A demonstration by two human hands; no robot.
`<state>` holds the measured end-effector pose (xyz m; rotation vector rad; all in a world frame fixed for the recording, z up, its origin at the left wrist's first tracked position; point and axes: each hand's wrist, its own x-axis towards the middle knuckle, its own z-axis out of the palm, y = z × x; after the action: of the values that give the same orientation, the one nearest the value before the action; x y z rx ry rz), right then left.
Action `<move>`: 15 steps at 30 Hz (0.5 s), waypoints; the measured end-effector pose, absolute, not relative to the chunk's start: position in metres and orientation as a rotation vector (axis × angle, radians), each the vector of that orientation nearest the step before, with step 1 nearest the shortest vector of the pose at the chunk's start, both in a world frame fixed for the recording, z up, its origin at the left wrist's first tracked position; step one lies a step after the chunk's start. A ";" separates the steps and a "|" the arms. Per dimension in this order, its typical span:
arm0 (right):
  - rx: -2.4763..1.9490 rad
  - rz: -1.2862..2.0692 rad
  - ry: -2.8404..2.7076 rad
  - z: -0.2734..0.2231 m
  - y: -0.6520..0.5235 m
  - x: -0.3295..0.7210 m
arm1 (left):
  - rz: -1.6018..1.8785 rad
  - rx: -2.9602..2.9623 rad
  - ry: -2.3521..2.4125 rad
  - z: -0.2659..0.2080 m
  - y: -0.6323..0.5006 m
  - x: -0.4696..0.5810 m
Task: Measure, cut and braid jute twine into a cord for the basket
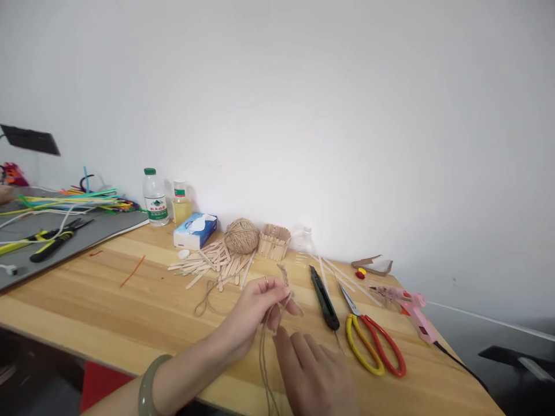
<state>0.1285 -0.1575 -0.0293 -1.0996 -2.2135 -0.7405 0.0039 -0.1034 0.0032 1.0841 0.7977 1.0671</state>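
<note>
My left hand (264,300) pinches a short braided piece of jute twine (283,273) between thumb and fingers, its plaited end pointing up and away. Loose strands of the twine hang below the fingers and run down over the table's front edge. Just below and to the right, my right hand (314,370) is curled in, its fingertips closed at the strands and partly blurred. To the right of both hands lie a black utility knife (324,297) and scissors (375,341) with one yellow and one red handle.
Behind stand a twine ball (241,236), a craft-stick basket (274,242), a tissue box (195,231) and bottles (155,199). Craft sticks (212,263) lie scattered. A pink glue gun (414,309) rests right. Pliers (54,242) and pipe cleaners (87,199) are left, near another person's hand (6,195).
</note>
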 end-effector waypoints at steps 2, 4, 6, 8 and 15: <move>-1.021 -0.552 -2.202 -0.026 -0.156 0.133 | 1.070 1.061 0.786 0.002 -0.104 0.003; -1.039 -0.234 -2.106 -0.016 -0.154 0.141 | 1.077 1.067 0.792 0.001 -0.105 0.003; -1.185 0.148 -1.900 -0.004 -0.152 0.148 | 1.066 1.101 0.795 0.002 -0.107 0.003; -1.289 0.595 -1.688 0.006 -0.148 0.151 | 1.037 1.145 0.787 0.003 -0.109 0.002; -1.267 1.121 -1.746 0.017 -0.140 0.148 | 0.982 1.181 0.778 0.005 -0.110 -0.002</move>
<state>0.1480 -0.1400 0.0171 -1.2668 -1.7463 1.1213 -0.0019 -0.1105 0.0055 1.1805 0.7778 0.9820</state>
